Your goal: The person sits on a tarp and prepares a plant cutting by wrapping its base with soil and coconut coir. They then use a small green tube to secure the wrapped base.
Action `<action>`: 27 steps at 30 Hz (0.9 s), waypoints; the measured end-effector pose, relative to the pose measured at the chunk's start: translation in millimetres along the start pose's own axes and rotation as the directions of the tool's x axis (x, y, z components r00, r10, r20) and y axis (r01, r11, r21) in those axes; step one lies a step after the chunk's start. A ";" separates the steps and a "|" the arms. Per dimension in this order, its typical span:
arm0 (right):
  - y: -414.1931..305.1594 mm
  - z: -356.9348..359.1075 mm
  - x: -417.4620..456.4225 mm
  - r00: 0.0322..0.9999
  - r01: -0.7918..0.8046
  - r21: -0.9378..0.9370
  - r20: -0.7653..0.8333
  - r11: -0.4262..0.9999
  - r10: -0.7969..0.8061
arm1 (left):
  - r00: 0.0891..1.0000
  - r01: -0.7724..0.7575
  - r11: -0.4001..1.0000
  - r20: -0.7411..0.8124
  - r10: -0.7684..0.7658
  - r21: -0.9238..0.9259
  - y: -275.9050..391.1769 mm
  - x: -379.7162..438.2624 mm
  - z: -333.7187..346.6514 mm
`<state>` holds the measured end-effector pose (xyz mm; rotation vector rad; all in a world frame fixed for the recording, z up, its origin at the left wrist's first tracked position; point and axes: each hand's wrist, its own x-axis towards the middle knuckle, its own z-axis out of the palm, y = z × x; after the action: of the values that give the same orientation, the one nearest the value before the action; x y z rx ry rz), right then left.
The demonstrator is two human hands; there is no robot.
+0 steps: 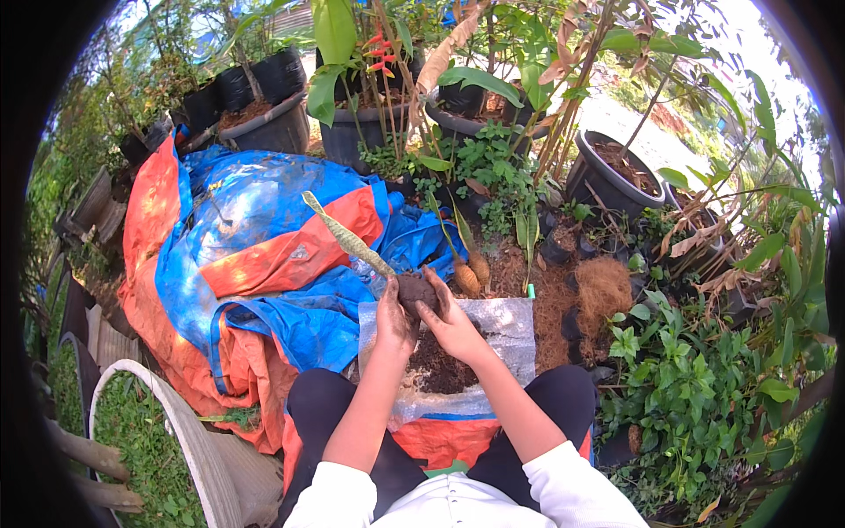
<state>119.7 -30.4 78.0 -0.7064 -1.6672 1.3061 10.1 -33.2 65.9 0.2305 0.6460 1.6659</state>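
Between my two hands is a round ball of dark soil, held above a sheet of bubble wrap. A single mottled snake plant leaf rises from the ball and leans to the upper left. My left hand cups the ball's left side and is smeared with soil. Around the right side curve the fingers of my right hand, the thumb across the front. Loose dark soil lies on the bubble wrap below. Beyond the sheet, two fibre-wrapped balls carry upright leaves.
A crumpled blue and orange tarpaulin covers a mound at left, a plastic bottle beside it. Brown coir fibre lies at right. Black plant pots line the back. A curved, pale-rimmed panel stands at lower left; leafy plants crowd the right.
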 end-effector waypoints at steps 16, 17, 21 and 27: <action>-4.9 20.1 -8.5 0.900 0.189 -0.690 -0.162 0.698 -0.404 | 0.962 0.138 0.990 0.236 -0.137 0.013 -24.0 11.7 -11.9; 0.1 20.2 -7.5 0.903 0.180 -0.695 -0.165 0.696 -0.398 | 0.962 0.106 0.994 0.251 -0.111 0.032 -27.0 15.3 -17.5; 9.1 10.0 0.9 0.907 0.194 -0.771 -0.094 0.607 -0.410 | 0.972 0.109 0.992 0.200 -0.121 0.070 -28.4 19.5 -17.5; -30.4 1.7 -4.6 0.846 0.266 -0.724 -0.141 0.637 -0.514 | 0.950 0.230 0.966 0.244 -0.197 -0.114 -12.5 11.3 -1.7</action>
<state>122.6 -43.8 105.7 -0.8523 -1.8650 0.1860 17.4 -21.9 55.5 0.2386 0.3619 1.4416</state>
